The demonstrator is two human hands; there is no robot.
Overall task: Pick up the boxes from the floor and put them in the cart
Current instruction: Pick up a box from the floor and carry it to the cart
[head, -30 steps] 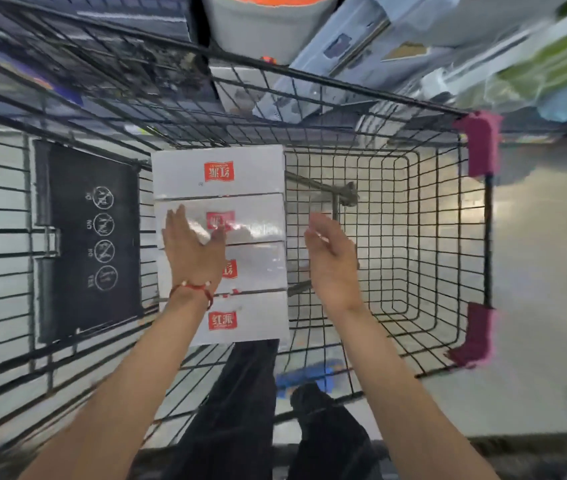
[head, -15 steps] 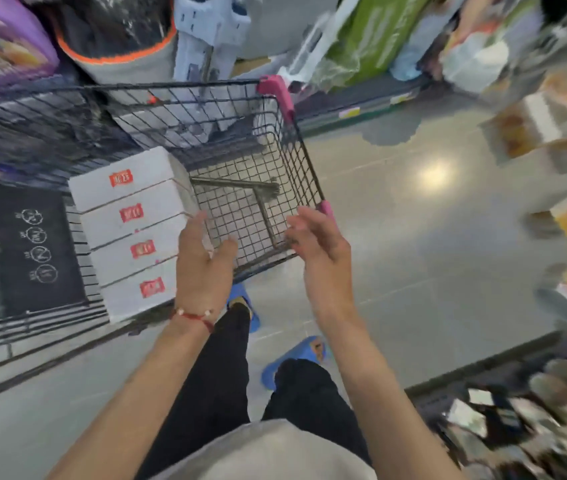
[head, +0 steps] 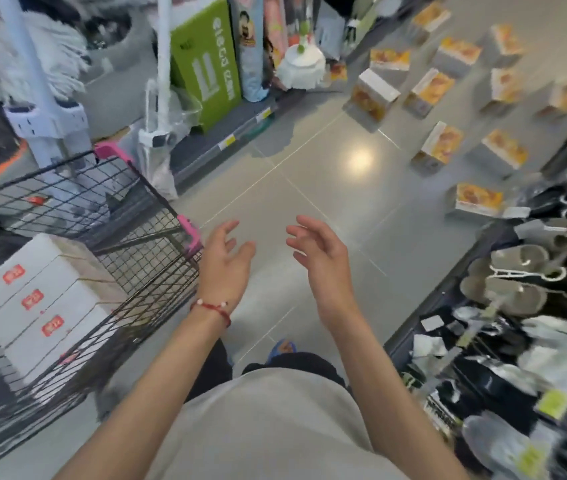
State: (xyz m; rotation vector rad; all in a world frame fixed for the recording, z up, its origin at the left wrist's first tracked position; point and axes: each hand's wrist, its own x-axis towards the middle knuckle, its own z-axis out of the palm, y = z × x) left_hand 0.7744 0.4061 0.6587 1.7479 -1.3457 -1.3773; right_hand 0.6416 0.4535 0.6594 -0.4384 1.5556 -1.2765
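1. Over the grey tiled floor (head: pixel 295 188), just ahead of the person's torso, both hands are raised and carry nothing.
2. The left hand (head: pixel 226 268) has its fingers loosely spread and relaxed, with the palm turned inward. A red bracelet (head: pixel 212 308) circles its wrist. It sits just beside the pink corner guard (head: pixel 190 233) of the cart; whether they touch cannot be told.
3. The right hand (head: pixel 320 261) faces the left one across a gap, with its fingers slack and gently curved around nothing.
4. The cart (head: pixel 150 268), made of black wire, stands at the person's left. Inside its basket the white boxes (head: pixel 50 271), each with a small red label, lie packed side by side against the near wall.
5. Ahead and to the right, the orange-printed boxes (head: pixel 478 199) are scattered on the floor, well apart from both hands. The nearest lies flat close to the right-hand rack, and the farther ones are blurred.
6. Beyond the cart, mops (head: pixel 32 60) and a green carton (head: pixel 205 64) stand along a low shelf.
7. At the right edge, grey slippers (head: pixel 517 289) hang in rows on a dark rack.
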